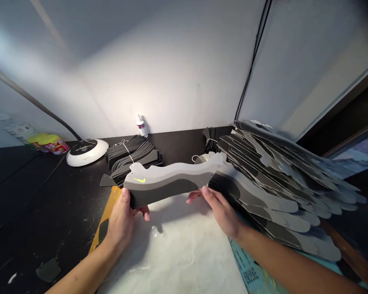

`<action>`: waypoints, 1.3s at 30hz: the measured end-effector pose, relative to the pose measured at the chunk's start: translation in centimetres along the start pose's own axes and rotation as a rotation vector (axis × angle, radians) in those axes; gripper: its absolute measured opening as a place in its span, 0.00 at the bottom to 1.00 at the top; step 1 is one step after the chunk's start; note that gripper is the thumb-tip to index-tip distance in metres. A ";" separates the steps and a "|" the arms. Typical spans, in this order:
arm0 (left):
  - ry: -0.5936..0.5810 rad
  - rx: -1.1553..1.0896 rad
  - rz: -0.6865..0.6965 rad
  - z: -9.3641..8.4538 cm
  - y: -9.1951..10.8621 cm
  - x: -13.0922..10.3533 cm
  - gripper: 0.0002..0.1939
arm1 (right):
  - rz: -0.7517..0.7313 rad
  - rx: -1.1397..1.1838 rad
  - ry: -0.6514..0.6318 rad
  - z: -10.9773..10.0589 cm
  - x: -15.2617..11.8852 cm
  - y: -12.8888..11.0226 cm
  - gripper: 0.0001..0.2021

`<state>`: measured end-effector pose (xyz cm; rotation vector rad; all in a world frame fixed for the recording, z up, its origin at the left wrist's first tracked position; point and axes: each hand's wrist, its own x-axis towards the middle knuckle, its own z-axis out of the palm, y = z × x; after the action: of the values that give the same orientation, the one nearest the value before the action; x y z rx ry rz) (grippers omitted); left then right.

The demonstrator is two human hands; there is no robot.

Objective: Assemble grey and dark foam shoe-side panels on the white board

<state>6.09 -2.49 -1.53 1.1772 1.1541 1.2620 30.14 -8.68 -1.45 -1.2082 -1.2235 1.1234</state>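
A long grey and dark piece with a wavy upper edge and a yellow-green swoosh (168,181) is held up above a whitish work surface (178,249). My left hand (124,218) grips its lower left corner, thumb in front and fingers behind. At its lower right end my right hand (221,208) pinches the edge between thumb and fingers. Just right of the piece lies a fanned pile of similar grey and dark pieces (263,196). Behind its left end sits a tied bundle of dark pieces (135,151).
A white glue bottle (141,126) stands by the wall. To the left are a white lamp base (87,153) and a yellow and red package (49,143). A dark scrap (49,269) lies lower left. Another tied dark bundle (211,139) is behind, beside the large pile.
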 end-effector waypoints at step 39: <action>-0.506 0.209 -0.181 -0.5 -1.2 0.1 0.32 | 0.080 0.153 0.008 0.7 0.4 1.3 0.23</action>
<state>5.67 -2.32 -2.76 1.4087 0.9951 0.6609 29.51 -8.13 -2.73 -1.1523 -1.0698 1.2470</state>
